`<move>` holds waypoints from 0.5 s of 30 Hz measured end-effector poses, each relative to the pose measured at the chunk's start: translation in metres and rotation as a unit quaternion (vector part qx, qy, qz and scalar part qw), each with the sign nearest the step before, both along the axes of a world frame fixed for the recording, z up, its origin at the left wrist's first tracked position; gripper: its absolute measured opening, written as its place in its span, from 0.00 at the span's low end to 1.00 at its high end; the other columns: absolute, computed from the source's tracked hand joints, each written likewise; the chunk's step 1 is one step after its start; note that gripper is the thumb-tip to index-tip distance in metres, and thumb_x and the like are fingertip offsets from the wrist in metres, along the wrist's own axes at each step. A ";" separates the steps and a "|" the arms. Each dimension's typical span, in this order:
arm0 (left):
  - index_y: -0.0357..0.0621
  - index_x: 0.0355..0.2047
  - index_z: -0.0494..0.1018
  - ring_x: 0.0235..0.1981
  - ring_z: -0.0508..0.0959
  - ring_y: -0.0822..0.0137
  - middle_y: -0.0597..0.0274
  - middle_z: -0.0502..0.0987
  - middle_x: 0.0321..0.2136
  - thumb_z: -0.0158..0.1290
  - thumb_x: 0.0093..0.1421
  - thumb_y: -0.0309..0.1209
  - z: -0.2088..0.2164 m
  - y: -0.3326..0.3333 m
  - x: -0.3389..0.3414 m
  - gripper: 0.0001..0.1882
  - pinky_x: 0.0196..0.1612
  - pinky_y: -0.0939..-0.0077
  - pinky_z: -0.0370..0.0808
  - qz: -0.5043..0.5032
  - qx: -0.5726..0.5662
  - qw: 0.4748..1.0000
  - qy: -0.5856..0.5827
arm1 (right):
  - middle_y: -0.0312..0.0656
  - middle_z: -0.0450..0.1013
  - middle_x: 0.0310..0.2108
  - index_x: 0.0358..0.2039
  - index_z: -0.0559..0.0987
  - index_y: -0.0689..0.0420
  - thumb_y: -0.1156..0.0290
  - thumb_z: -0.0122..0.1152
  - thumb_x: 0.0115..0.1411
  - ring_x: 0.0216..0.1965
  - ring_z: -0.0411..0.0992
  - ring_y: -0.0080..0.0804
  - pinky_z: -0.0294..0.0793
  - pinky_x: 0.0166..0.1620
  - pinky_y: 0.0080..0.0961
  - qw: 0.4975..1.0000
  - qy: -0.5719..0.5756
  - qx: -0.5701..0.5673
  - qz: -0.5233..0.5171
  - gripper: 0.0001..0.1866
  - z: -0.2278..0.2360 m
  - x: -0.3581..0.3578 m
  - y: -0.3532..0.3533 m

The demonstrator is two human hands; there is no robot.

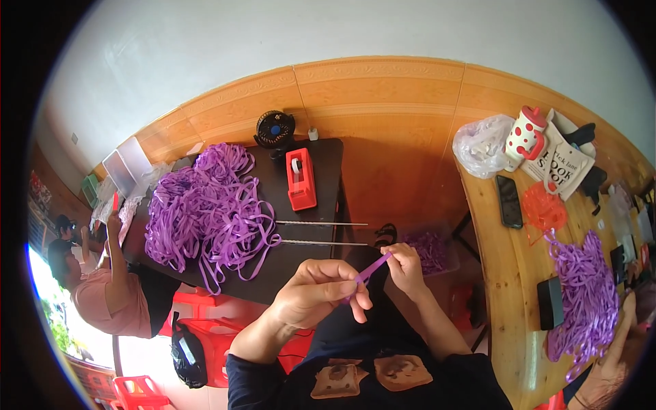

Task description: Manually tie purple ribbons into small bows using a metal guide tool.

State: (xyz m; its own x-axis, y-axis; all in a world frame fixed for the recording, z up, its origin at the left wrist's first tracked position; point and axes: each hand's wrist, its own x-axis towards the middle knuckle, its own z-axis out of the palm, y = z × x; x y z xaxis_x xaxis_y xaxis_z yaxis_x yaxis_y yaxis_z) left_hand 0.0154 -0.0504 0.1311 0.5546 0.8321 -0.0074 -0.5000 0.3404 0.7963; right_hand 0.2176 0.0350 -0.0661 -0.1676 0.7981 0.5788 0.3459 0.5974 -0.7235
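Note:
A purple ribbon (372, 266) stretches between my two hands, above my lap. My left hand (316, 292) pinches one end between thumb and forefinger, the other fingers curled loosely. The other end is gripped by the fingertips of my right hand (406, 270), slightly farther off and to the right. To the left, a large tangled heap of purple ribbons (201, 208) lies on the dark table (263, 287). Two thin metal rods (324, 243) jut out from that table's right side beside the heap, and ribbon loops touch their left ends.
A red tape dispenser (301, 179) and a black fan (275, 130) stand on the dark table. On the wooden table (495, 273) at right are a phone (509, 201), a dotted tumbler (525, 137) and more ribbons (584, 301), near another person's hand (625, 318). Another person (109, 297) sits at far left.

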 end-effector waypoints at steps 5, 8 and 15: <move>0.27 0.36 0.72 0.28 0.79 0.54 0.43 0.77 0.30 0.46 0.62 0.22 0.011 -0.007 -0.003 0.08 0.35 0.66 0.78 0.003 -0.004 1.000 -0.015 | 0.47 0.77 0.32 0.32 0.80 0.63 0.78 0.55 0.55 0.35 0.74 0.41 0.70 0.38 0.31 0.995 0.059 -0.079 0.029 0.07 -0.032 0.004 0.001; 0.27 0.37 0.72 0.28 0.79 0.53 0.42 0.77 0.30 0.46 0.61 0.22 0.014 -0.010 -0.006 0.09 0.35 0.65 0.78 0.026 -0.009 0.999 -0.027 | 0.48 0.77 0.32 0.33 0.80 0.65 0.78 0.54 0.56 0.34 0.75 0.37 0.72 0.38 0.26 0.981 0.119 -0.135 0.070 0.08 -0.038 0.003 -0.003; 0.33 0.39 0.72 0.32 0.79 0.52 0.44 0.77 0.35 0.48 0.62 0.27 0.003 0.015 -0.008 0.09 0.39 0.61 0.76 0.103 0.054 0.988 -0.107 | 0.39 0.77 0.31 0.33 0.80 0.66 0.82 0.58 0.54 0.33 0.73 0.21 0.71 0.40 0.17 0.883 0.156 -0.400 0.187 0.06 -0.040 0.001 -0.028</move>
State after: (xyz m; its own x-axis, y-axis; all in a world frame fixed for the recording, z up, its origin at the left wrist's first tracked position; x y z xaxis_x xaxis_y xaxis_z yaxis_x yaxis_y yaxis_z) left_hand 0.0076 -0.0356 0.1344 0.3537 0.9167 0.1860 -0.7103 0.1338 0.6911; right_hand 0.2185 0.0069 -0.1065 -0.4380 0.8953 -0.0818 -0.0585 -0.1192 -0.9911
